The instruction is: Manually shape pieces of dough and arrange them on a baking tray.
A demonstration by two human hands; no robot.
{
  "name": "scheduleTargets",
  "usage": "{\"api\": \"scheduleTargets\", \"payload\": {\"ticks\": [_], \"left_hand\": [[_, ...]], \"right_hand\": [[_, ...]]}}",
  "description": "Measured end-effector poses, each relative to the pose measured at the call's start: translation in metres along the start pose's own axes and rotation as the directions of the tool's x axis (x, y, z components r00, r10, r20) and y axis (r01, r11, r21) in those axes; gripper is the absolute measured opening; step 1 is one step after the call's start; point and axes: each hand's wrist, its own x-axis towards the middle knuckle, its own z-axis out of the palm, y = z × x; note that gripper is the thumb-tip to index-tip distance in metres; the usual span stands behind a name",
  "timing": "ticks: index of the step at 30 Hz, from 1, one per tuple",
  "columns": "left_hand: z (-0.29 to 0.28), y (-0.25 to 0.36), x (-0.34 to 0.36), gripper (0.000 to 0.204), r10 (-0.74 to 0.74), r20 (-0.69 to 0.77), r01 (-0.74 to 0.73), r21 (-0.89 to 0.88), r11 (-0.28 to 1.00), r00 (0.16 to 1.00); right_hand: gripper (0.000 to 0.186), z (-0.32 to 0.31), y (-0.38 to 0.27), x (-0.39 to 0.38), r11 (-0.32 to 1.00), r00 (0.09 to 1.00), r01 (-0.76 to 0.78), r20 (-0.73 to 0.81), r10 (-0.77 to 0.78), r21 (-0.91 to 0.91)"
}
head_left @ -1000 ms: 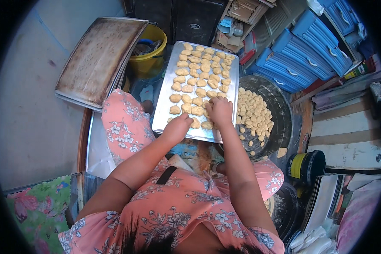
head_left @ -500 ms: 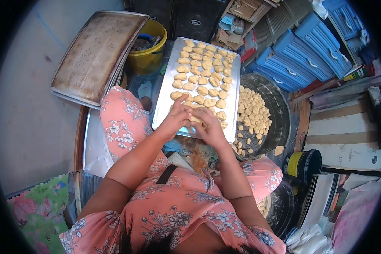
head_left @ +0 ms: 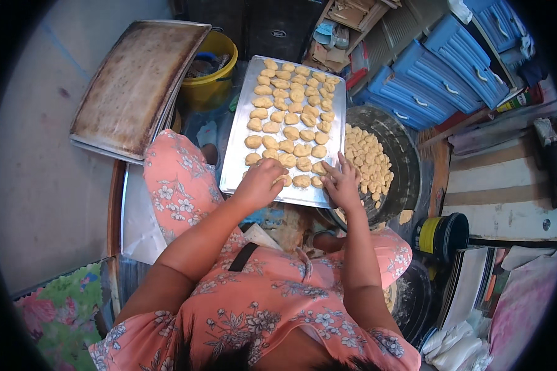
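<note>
A silver baking tray (head_left: 234, 151) lies in front of me, tilted slightly, with rows of lumpy pale-yellow dough pieces (head_left: 291, 133) on it. My left hand (head_left: 260, 183) rests at the tray's near-left part, its fingers curled over a dough piece in the front row; the fingers partly hide it. At the near-right edge is my right hand (head_left: 343, 182), its fingers apart and bent over the rim beside the last dough pieces of that row. To the right, partly under the tray, a wide dark tub (head_left: 407, 167) contains a heap of smaller dough bits (head_left: 368, 154).
Stacked browned baking trays (head_left: 139, 86) stand at the left, before a yellow bucket (head_left: 213, 86). Blue drawers (head_left: 442, 80) are at the far right. A dark bucket with a yellow label (head_left: 430, 235) sits by my right knee, near upright thin boards (head_left: 467, 284).
My hands were together over the tray's front part. Now they are apart: the left is lower on the near-left side, the right has moved to the right rim. More front-row dough shows.
</note>
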Motion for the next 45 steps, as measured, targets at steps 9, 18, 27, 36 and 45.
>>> {"api": "scheduleTargets", "payload": {"ticks": [9,18,27,36,45], "left_hand": [[0.0,-0.002,-0.003,0.021,0.026,-0.029,-0.025,0.037,0.999,0.999],[-0.006,0.0,0.004,0.023,0.022,-0.033,-0.021,0.005,1.0,0.999],[-0.022,0.007,-0.007,0.026,0.049,-0.22,-0.07,-0.089,0.994,0.974],[-0.153,-0.053,-0.135,0.016,-0.244,-0.799,0.291,-0.09,0.952,0.549],[-0.021,-0.267,-0.491,0.049,-0.673,-0.574,0.702,-0.703,0.111,-0.468]], "right_hand": [[0.032,0.0,-0.005,0.081,0.992,0.976,-0.01,-0.214,0.037,0.128],[0.035,0.001,0.029,0.172,0.981,0.966,-0.144,-0.195,0.167,0.127],[0.02,-0.026,-0.083,0.207,0.85,0.878,0.243,-0.479,0.011,0.466],[0.01,0.011,-0.354,0.057,0.264,0.706,0.621,-0.38,-0.598,0.738],[0.037,0.093,-0.433,0.007,0.34,0.192,0.61,0.282,-0.94,0.716]]}}
